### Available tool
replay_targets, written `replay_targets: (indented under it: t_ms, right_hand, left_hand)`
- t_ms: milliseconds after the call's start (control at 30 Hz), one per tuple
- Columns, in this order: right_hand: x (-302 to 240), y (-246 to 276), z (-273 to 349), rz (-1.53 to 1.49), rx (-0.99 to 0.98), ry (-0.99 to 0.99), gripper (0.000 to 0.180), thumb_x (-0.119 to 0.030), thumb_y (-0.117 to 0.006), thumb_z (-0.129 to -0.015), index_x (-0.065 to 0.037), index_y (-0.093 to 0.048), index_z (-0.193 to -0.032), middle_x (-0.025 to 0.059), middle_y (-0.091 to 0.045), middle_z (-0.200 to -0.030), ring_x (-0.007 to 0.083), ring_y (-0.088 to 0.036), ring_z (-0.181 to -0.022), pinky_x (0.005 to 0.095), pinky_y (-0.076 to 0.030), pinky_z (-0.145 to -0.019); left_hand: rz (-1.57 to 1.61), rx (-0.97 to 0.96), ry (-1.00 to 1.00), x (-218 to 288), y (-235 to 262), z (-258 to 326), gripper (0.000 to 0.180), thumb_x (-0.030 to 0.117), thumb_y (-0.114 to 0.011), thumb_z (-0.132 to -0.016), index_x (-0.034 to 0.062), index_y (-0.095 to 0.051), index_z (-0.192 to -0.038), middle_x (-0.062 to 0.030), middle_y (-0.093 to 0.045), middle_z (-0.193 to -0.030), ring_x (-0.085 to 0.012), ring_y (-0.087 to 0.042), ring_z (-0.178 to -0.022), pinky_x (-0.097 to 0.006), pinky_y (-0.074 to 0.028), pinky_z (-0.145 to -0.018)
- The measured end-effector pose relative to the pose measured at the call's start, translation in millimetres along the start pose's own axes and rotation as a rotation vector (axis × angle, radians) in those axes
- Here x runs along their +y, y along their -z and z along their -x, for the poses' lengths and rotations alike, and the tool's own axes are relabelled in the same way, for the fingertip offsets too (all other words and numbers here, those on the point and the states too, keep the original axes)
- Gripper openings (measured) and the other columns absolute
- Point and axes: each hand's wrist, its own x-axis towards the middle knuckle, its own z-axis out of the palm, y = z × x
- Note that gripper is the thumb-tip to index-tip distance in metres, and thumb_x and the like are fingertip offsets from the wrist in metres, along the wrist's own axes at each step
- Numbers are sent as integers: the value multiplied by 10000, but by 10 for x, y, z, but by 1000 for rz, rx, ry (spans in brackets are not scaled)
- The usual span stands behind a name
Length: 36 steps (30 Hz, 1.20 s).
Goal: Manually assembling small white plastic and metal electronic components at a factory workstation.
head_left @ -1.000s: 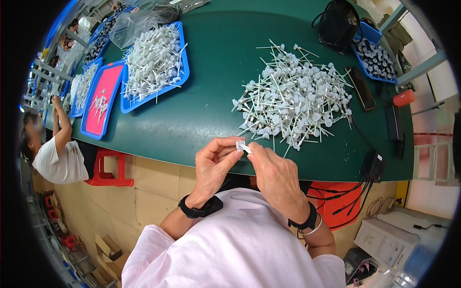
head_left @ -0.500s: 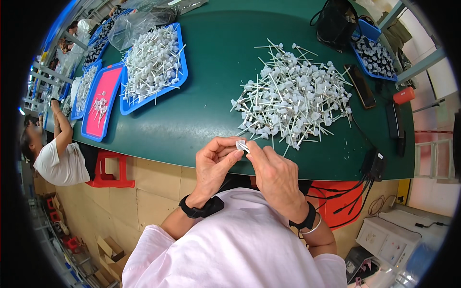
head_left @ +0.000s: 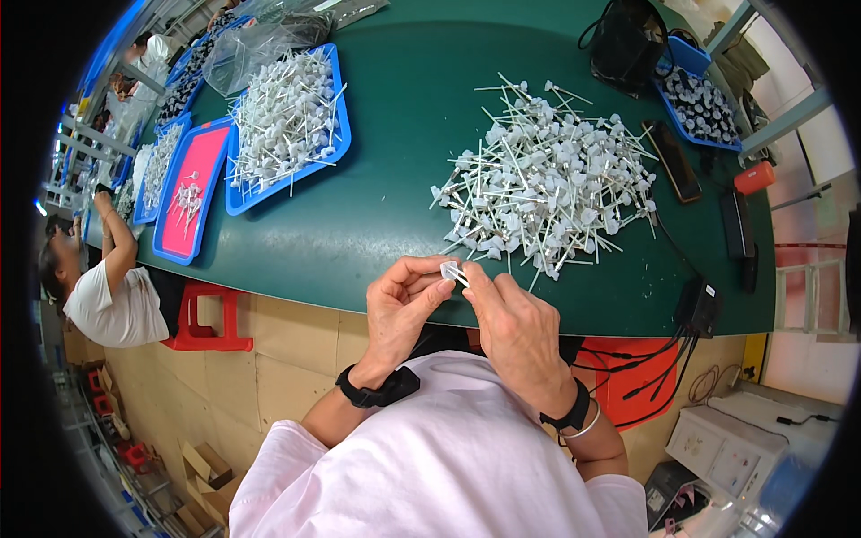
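Just past the near table edge, a small white plastic piece with a thin stem (head_left: pixel 450 270) is pinched between both hands. My left hand (head_left: pixel 401 300) grips its wider white head between thumb and forefinger. From the right, my right hand (head_left: pixel 513 316) has its fingertips closed at the stem end; the stem's far end is hidden by those fingers. Beyond the hands lies a large loose pile of similar white stemmed pieces (head_left: pixel 556 175) on the green table (head_left: pixel 386 117).
Left on the table are a blue tray (head_left: pixel 343 125) heaped with white stemmed pieces and a pink-lined tray (head_left: pixel 208 148) holding several. A phone (head_left: pixel 673 161), black bag (head_left: pixel 628 45) and blue tray of dark pieces (head_left: pixel 737 144) stand right. A person (head_left: pixel 112 300) sits far left.
Both hands keep almost the same place and pinch. The right hand has shifted very slightly to the right; the pile and trays stay as they were.
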Motion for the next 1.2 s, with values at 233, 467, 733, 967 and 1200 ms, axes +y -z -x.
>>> replay_targets:
  t_ms: [233,467,733,967,1200]
  right_hand:
    - [-25,-23,2,42,-2,-13,322,-144,-633,-903,-75,-572,-1212,75,-542,-746,223,-636,-610,349,-493,-483]
    - [29,-31,6,61,-26,-85,320,-125,-620,-906,-61,-565,-1214,91,-556,-761,239,-645,-624,358,-497,-483]
    - [-27,0,13,-23,17,-22,306,-125,-617,-911,-65,-565,-1206,83,-565,-757,246,-633,-591,367,-493,-490]
    - [-29,3,8,-53,-27,-41,298,-118,-614,-914,-65,-565,-1203,83,-567,-745,260,-634,-592,372,-499,-494]
    - [-8,0,15,-79,-53,-30,359,-30,-601,-868,-46,-554,-1223,93,-582,-766,271,-645,-603,373,-509,-504]
  left_hand:
    - [-16,21,-28,-14,-30,15,223,-38,-667,-886,-50,-612,-1101,-162,-662,-1178,-152,-667,-979,-258,-534,-854]
    - [-54,63,-62,-89,-29,36,213,-53,-660,-886,-52,-604,-1092,-160,-655,-1183,-175,-659,-1031,-270,-534,-877]
    - [9,50,-20,-54,-39,20,209,-26,-664,-890,-41,-605,-1090,-168,-652,-1195,-162,-668,-979,-274,-544,-845]
    - [32,30,-23,-57,-32,21,222,-33,-665,-884,-40,-610,-1099,-167,-655,-1189,-158,-670,-966,-276,-541,-851]
    - [41,28,-23,-53,-41,22,221,-33,-668,-882,-42,-616,-1096,-165,-658,-1187,-154,-671,-961,-276,-542,-851]
